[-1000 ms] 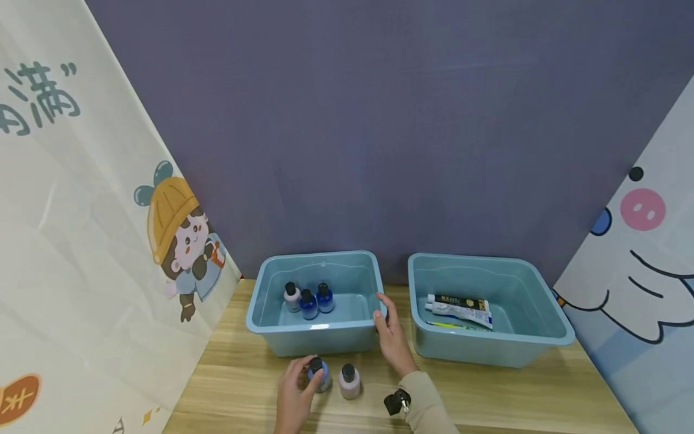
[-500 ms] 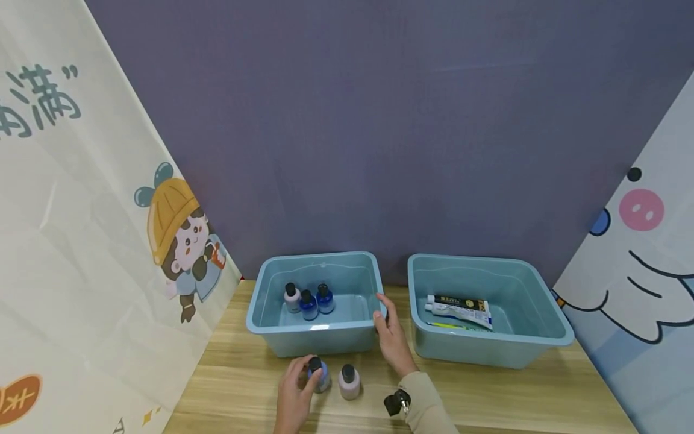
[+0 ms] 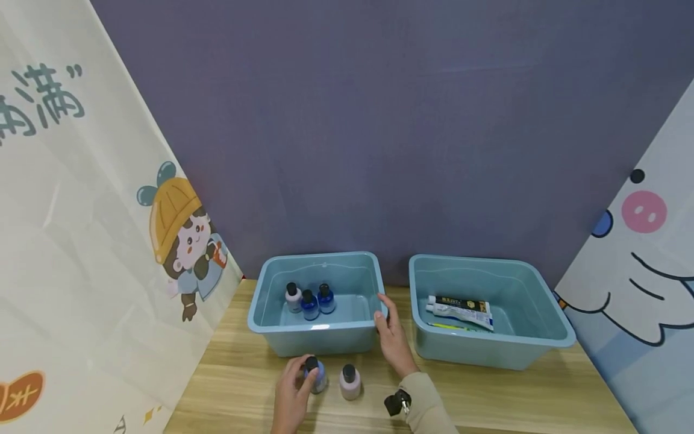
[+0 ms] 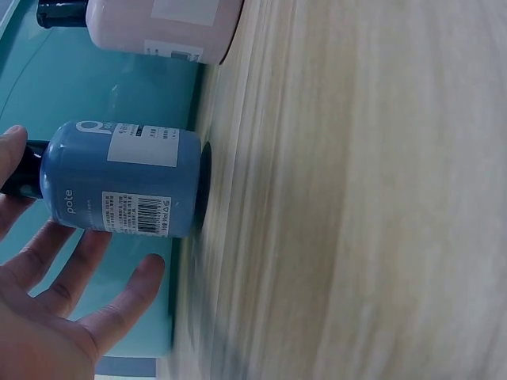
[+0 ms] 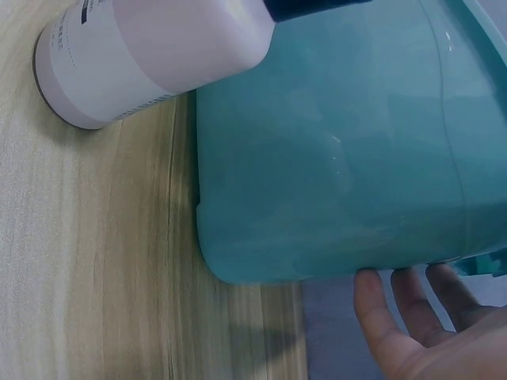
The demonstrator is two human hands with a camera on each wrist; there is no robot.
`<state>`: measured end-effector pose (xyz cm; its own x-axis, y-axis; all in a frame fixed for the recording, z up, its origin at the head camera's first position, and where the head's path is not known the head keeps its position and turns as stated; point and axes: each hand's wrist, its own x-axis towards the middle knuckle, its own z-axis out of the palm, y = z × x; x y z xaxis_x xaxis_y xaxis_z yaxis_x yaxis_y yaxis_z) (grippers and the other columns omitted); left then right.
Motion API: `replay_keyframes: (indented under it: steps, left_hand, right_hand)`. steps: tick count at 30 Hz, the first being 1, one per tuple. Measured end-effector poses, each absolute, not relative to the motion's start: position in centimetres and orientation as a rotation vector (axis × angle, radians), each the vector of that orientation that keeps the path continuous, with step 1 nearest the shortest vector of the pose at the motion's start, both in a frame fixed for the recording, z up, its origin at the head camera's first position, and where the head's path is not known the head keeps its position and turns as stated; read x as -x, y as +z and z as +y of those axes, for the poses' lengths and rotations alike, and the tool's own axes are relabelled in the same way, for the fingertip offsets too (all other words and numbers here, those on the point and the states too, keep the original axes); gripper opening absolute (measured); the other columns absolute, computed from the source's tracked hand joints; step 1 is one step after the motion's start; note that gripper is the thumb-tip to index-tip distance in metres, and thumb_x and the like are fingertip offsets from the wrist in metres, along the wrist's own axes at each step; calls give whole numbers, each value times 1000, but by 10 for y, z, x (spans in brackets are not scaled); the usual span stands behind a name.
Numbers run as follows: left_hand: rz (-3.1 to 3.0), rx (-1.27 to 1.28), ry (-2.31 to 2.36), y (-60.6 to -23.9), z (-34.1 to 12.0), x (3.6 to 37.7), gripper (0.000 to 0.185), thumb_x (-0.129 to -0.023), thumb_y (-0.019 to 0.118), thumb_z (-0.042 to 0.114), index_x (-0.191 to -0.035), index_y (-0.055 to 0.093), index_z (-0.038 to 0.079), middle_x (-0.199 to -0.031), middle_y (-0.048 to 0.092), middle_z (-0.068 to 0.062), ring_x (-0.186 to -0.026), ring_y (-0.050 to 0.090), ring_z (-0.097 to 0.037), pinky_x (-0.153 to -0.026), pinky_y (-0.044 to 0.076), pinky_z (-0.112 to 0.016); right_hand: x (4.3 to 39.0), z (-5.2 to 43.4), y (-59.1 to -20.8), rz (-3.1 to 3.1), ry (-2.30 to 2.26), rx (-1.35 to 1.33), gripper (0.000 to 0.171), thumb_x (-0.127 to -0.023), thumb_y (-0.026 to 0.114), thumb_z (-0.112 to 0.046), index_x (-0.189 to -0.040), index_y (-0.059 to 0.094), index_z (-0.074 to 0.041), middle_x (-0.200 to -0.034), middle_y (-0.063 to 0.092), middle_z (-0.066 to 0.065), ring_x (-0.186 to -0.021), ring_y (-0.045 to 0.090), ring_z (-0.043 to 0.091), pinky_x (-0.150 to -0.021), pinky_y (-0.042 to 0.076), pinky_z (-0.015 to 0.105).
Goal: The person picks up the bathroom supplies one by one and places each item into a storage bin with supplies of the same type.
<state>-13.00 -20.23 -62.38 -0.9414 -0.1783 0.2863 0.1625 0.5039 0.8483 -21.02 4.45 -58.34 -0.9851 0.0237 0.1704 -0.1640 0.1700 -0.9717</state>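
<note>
- The left hand [image 3: 290, 395] is seen at the near edge of the wooden table [image 3: 520, 392], fingers wrapped loosely around the small blue bottle [image 3: 315, 375], with a fingertip up by its black cap. In the left wrist view some fingers look spread beside the bottle [image 4: 119, 178], so it's a light hold.
- The blue bottle stands upright on the table, just in front of the left bin.
- Just beside it a pink bottle [image 3: 349, 381] with a black cap is parked upright, not touched by either hand.
- The right hand [image 3: 393, 337] is laid against the near right corner of the left teal bin [image 3: 282, 328], thumb at the rim, fingers mostly straight. Nothing is gripped in it.
- Inside that bin three more small bottles [image 3: 309, 299] are clustered towards the back left.
- Further right, a second teal bin [image 3: 520, 352] sits well apart from both hands, with a toothpaste tube [image 3: 459, 307] lying in it.
</note>
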Motion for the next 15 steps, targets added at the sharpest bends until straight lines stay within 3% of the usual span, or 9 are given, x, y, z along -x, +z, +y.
replay_keyframes:
  steps: [3, 8, 15]
  left_hand:
    - [-2403, -3, -1420, -624, -204, 131, 30, -94, 74, 26, -121, 71, 13, -113, 68, 3, -103, 63, -4, -82, 58, -29]
    - [-2417, -14, -1408, -622, -206, 130, 31, -97, 72, 28, -123, 70, 12, -116, 67, 1, -104, 61, -5, -82, 57, -27]
    - [-2329, 34, -1413, -620, -209, 130, 29, -96, 73, 20, -122, 70, 8, -114, 69, 0, -103, 62, -1, -81, 59, -28]
  right_hand:
    - [210, 45, -583, -2290, 1913, -138, 47, -111, 40, -41, -157, 33, -32, -149, 43, 19, -118, 50, 31, -100, 47, 51]
    - [209, 44, -582, -2286, 1918, -134, 46, -111, 41, -41, -156, 33, -34, -155, 40, 15, -122, 49, 32, -102, 46, 52]
    - [209, 44, -581, -2282, 1930, -136, 46, -111, 41, -41, -156, 33, -35, -140, 46, 17, -112, 50, 30, -94, 46, 44]
